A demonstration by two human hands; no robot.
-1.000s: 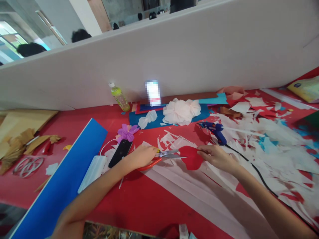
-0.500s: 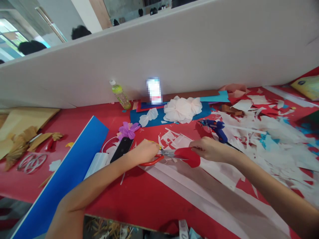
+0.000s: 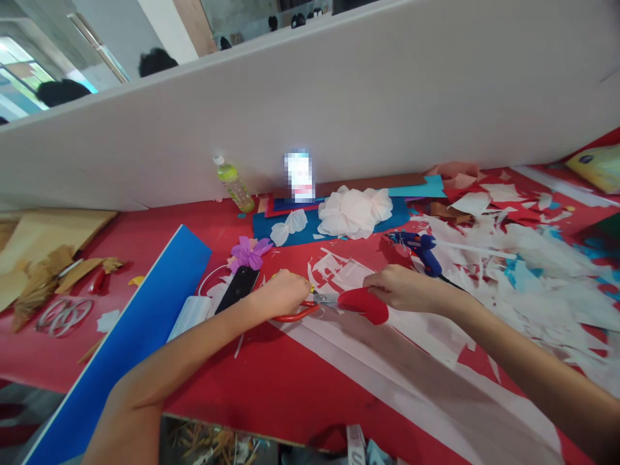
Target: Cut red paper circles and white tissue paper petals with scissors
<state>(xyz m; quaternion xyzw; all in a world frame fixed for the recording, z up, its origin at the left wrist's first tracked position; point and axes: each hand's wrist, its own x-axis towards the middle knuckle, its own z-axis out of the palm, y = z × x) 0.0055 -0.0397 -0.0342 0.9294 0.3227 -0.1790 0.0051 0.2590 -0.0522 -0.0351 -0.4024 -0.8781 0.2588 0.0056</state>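
While the left hand [image 3: 288,292] has its grip closed around the handles of the scissors [image 3: 327,299], the right hand [image 3: 404,289] pinches the edge of a red piece [image 3: 362,303], held up between them against the blades. If the piece sagged or twisted, a cut could stray; with the blades pointing towards the right hand, a slip might nick it. The red piece looks thin, flat and flexible, with a rounded outline. Below lies a pale sheet [image 3: 402,374] across the red surface [image 3: 261,394]; farther back are a blue glue gun [image 3: 422,245] and a pale flower [image 3: 355,212].
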